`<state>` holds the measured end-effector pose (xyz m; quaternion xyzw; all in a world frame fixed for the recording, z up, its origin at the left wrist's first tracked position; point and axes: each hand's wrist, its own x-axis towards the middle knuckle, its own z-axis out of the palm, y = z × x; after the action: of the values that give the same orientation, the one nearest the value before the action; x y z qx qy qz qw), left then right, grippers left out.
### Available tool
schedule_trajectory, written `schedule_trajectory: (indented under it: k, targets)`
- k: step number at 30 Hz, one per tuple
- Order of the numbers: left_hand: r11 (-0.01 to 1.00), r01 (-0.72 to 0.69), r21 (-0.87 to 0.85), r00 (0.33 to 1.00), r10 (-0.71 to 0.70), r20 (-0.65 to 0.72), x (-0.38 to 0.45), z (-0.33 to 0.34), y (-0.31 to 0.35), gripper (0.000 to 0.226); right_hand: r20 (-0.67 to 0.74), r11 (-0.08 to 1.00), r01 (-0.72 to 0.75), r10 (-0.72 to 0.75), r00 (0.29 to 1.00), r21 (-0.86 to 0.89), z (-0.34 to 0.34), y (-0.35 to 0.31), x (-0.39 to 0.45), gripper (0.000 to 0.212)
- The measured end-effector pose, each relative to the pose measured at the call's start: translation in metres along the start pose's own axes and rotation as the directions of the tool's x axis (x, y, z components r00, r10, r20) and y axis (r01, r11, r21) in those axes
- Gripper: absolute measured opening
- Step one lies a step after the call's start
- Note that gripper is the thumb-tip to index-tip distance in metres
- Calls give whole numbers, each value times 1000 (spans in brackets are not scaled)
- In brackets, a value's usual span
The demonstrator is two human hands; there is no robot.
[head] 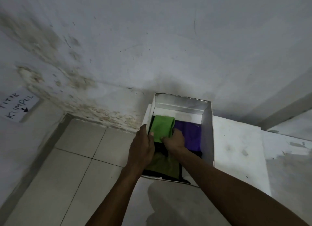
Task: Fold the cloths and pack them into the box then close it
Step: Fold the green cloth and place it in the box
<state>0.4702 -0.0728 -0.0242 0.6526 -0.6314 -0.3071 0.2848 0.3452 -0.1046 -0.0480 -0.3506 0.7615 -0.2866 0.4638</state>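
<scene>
Both hands work inside an open white cardboard box (208,134) that stands on a white bench (239,144). The left hand (141,147) lies at the box's left wall, fingers curled, with its thumb pressed onto the near edge of a folded bright green cloth (163,128). The right hand (174,140), just beside the left, has its fingers bent down onto the same cloth's near right edge, pinching it against the layers beneath; its fingertips are partly hidden by the fabric. The bright green cloth sits just beyond both hands, in the far left part of the box. To the right of the right hand a folded purple cloth (192,136) lies flat against the right side. Under and nearer than the hands lie a black cloth (160,148) and an olive green cloth (164,166), the latter between the two forearms at the near end of the box. Left of the left hand are a tiled floor (67,158) and a paper sign (17,106) on a stained wall (118,48).
</scene>
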Motion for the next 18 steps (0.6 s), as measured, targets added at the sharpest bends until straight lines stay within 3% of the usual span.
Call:
schedule_trajectory:
  k: [5,8,11,13,15,18]
  targets:
    - [1000,-24,1,1000,24,-12,1,2,-1,34,129,975,180,-163,978,-133,-6,-1,-1,40]
    - [1000,-19,-1,1000,19,-9,1,2,-2,34,167,978,155,-131,977,-141,-9,-4,1,38]
    - [1000,-26,0,1000,26,-12,1,3,-3,36,31,945,203,-202,979,-257,-8,-9,-4,47]
    - [1000,-30,-2,999,29,-13,1,4,-5,39,-36,822,338,-398,917,-458,-5,-6,-9,61]
    - [999,-31,-5,999,31,-5,1,4,-5,36,104,642,502,-553,827,-579,0,-1,-12,70]
    - [1000,-17,-8,1000,17,1,2,5,-6,36,385,494,550,-401,831,-673,5,15,-9,70]
